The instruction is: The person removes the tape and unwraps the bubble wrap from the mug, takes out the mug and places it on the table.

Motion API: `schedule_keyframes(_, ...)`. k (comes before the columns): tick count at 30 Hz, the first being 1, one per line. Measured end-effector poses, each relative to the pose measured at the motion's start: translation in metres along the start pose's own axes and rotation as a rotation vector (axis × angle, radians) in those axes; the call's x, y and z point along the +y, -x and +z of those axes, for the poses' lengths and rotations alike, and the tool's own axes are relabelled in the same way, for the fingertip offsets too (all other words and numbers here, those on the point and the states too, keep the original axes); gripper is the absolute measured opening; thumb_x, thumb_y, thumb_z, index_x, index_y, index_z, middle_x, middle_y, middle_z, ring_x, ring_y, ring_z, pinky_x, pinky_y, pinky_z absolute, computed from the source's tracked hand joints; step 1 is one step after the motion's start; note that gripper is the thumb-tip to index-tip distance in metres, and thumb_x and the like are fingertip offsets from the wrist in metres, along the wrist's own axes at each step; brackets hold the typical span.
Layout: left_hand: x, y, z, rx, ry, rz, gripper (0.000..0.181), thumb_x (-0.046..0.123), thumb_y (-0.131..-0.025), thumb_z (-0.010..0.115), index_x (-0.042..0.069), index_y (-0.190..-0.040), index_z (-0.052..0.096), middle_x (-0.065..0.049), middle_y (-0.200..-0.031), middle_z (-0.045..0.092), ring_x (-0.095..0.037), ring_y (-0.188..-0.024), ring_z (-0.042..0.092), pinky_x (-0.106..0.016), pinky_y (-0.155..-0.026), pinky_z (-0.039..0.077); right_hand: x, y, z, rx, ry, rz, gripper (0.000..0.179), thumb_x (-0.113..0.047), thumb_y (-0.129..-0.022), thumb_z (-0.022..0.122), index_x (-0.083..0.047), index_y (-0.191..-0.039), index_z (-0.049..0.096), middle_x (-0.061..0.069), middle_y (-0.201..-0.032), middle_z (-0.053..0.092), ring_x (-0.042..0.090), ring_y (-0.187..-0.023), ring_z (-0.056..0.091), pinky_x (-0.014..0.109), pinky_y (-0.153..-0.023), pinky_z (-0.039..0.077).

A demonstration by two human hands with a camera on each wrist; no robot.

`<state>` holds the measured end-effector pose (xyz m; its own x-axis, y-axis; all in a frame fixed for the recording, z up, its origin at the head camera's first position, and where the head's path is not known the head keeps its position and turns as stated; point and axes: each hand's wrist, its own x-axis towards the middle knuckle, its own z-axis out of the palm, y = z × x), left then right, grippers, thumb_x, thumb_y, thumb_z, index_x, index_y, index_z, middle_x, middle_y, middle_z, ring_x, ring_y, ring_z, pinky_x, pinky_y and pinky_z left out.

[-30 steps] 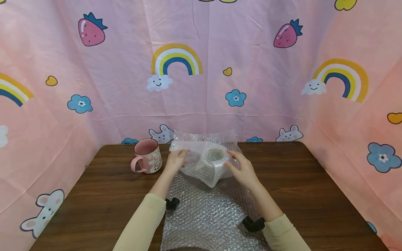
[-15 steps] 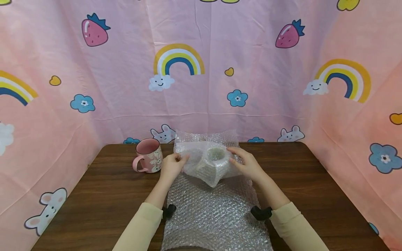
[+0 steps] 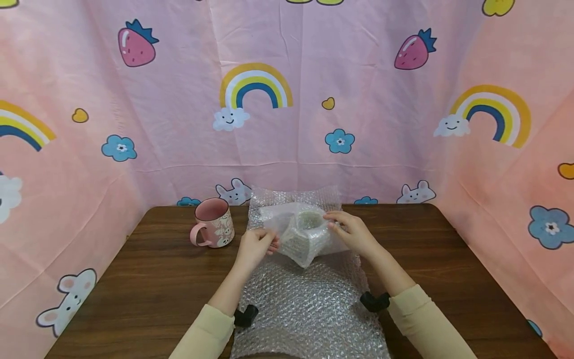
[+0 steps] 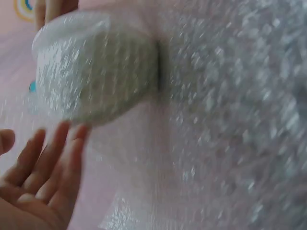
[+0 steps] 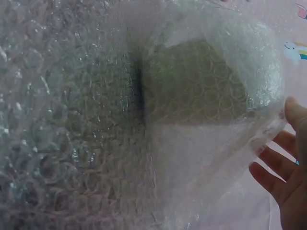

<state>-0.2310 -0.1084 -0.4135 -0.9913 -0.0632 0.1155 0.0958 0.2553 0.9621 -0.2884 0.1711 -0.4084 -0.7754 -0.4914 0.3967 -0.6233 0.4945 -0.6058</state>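
A pale object (image 3: 309, 242) with a round open top stands wrapped in translucent bubble wrap; its kind is blurred by the wrap. A loose flap (image 3: 275, 214) of the wrap sticks out to its left. My left hand (image 3: 256, 245) is at that flap, and in the left wrist view its fingers (image 4: 53, 163) are extended below the wrapped object, thumb apart. My right hand (image 3: 354, 233) holds the wrap at the right of the opening between thumb and fingers; in the right wrist view the fingers (image 5: 276, 163) are partly behind the film. A bubble wrap sheet (image 3: 309, 309) lies underneath.
A pink mug (image 3: 214, 224) with a printed pattern stands at the back left, close to my left hand, its handle pointing left. The brown wooden table (image 3: 134, 299) meets a pink printed cloth (image 3: 296, 134) hung behind and along both sides.
My left hand first shifted left, then came back right and slightly down, and the left flap has moved inward. The right hand stays at the wrapped object, its forearm shifted slightly right.
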Motion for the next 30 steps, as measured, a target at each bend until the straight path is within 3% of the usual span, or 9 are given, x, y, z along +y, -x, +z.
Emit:
schedule_keyframes(2,0.003,0.002,0.004,0.024,-0.064,0.084,0.024,0.019,-0.093,0.064,-0.004,-0.089,0.072,-0.014,-0.078,0.070,-0.026,-0.070,0.069,-0.035,-0.060,0.055,-0.001,-0.001,-0.001,0.013,0.013,-0.011,0.028,-0.018,-0.098,0.057,-0.006,-0.122,0.064,0.011,-0.127,0.059,0.028,-0.112,0.057,0.046,-0.087,0.049)
schedule_keyframes(4,-0.005,-0.001,0.010,0.056,-0.144,0.158,0.023,0.025,-0.089,0.070,0.003,-0.094,0.073,-0.008,-0.083,0.070,-0.020,-0.074,0.067,-0.033,-0.062,0.054,-0.002,-0.003,-0.001,0.023,0.027,-0.020,0.026,-0.017,-0.098,0.056,-0.006,-0.120,0.065,0.011,-0.125,0.060,0.028,-0.109,0.059,0.045,-0.085,0.050)
schedule_keyframes(8,-0.006,-0.002,0.018,0.011,-0.252,0.239,0.044,0.034,-0.084,0.075,0.007,-0.117,0.067,-0.012,-0.115,0.064,-0.028,-0.106,0.060,-0.045,-0.083,0.051,-0.002,-0.006,-0.002,0.042,0.044,-0.042,0.021,-0.014,-0.098,0.056,-0.005,-0.114,0.067,0.011,-0.120,0.063,0.026,-0.104,0.061,0.043,-0.082,0.052)
schedule_keyframes(11,-0.005,-0.001,0.025,-0.051,-0.315,0.208,0.068,0.045,-0.081,0.074,0.006,-0.133,0.055,-0.016,-0.134,0.052,-0.037,-0.122,0.048,-0.054,-0.095,0.042,-0.003,-0.008,-0.002,0.050,0.054,-0.056,0.018,-0.012,-0.097,0.057,-0.005,-0.109,0.068,0.010,-0.116,0.065,0.024,-0.101,0.062,0.042,-0.080,0.052)
schedule_keyframes(15,-0.002,0.002,0.034,-0.100,-0.354,0.136,0.087,0.054,-0.077,0.074,0.006,-0.143,0.043,-0.017,-0.142,0.045,-0.040,-0.128,0.041,-0.058,-0.099,0.036,-0.005,-0.011,-0.003,0.042,0.067,-0.054,0.017,-0.013,-0.098,0.056,-0.006,-0.107,0.068,0.008,-0.111,0.066,0.022,-0.097,0.062,0.041,-0.080,0.052)
schedule_keyframes(21,0.001,0.003,0.047,-0.059,-0.424,0.126,0.098,0.058,-0.073,0.076,0.003,-0.145,0.038,-0.019,-0.139,0.047,-0.039,-0.122,0.048,-0.053,-0.096,0.041,-0.007,-0.014,-0.006,0.021,0.064,0.007,0.020,-0.016,-0.099,0.054,-0.006,-0.110,0.067,0.007,-0.108,0.066,0.021,-0.093,0.062,0.041,-0.078,0.052)
schedule_keyframes(27,0.008,0.003,0.058,-0.009,-0.549,0.100,0.111,0.073,-0.067,0.069,0.000,-0.143,0.035,-0.023,-0.117,0.061,-0.038,-0.096,0.063,-0.047,-0.072,0.053,-0.005,-0.020,-0.008,0.031,0.027,0.085,0.023,-0.022,-0.100,0.052,-0.008,-0.112,0.066,0.007,-0.109,0.066,0.025,-0.094,0.063,0.044,-0.077,0.052)
schedule_keyframes(30,0.009,0.002,0.060,-0.002,-0.566,0.085,0.112,0.073,-0.068,0.069,-0.001,-0.144,0.034,-0.024,-0.116,0.061,-0.039,-0.094,0.063,-0.048,-0.071,0.052,-0.002,-0.024,-0.008,0.045,0.008,0.111,0.023,-0.023,-0.100,0.053,-0.008,-0.110,0.067,0.008,-0.109,0.067,0.026,-0.095,0.063,0.045,-0.079,0.052)
